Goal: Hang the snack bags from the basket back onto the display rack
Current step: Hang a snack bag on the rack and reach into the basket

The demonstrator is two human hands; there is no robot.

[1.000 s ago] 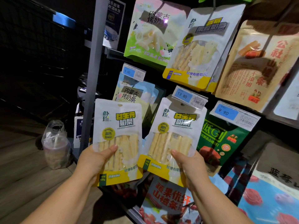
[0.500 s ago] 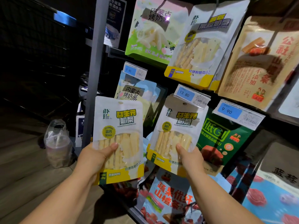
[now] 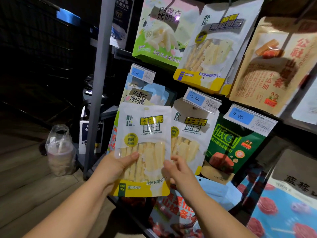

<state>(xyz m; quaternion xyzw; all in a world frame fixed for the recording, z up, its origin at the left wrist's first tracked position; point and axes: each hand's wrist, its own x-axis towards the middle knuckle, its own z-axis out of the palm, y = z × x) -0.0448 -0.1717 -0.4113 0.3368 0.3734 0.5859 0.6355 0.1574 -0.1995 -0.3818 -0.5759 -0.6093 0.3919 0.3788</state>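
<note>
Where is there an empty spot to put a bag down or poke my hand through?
The wooden floor left of the grey post, around the wrapped cup, is bare. A narrow dark gap opens between the blue bag and the 13.80 tag. Everywhere right of that, hanging bags overlap tightly.

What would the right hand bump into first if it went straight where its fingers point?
Probably the right edge of the held snack bag, beside the right hand; depth is unclear.

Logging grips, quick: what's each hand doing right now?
Left hand: holds the bag.
Right hand: open, holds nothing.
</note>
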